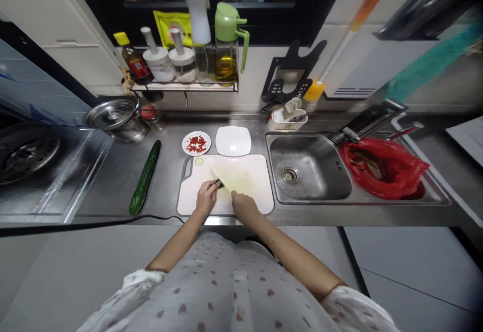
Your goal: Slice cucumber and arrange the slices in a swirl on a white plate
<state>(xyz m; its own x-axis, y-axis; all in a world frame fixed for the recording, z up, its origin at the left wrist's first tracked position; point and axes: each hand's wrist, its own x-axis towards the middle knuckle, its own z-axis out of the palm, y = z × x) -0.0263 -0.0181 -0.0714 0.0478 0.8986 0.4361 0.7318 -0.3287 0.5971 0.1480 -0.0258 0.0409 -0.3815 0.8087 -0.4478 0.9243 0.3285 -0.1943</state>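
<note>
My right hand [244,206] is closed round the handle of a kitchen knife [225,182], whose blade points up and left over the white cutting board [260,176]. Beside the blade, my left hand [206,197] pinches a small dark green piece of cucumber [221,185] against the board. The blade is at the piece; whether it has cut in cannot be made out. A pale round cucumber slice [198,161] lies near the board's upper left corner. Left of the board, a whole cucumber [145,177] rests on the steel counter.
Behind the board stand a small plate of chopped red pieces [196,143] and a white plate [233,141]. To the right are a sink [311,168] and a red plastic bag [385,168]. A lidded pot [118,119] stands back left, below a condiment shelf [181,87].
</note>
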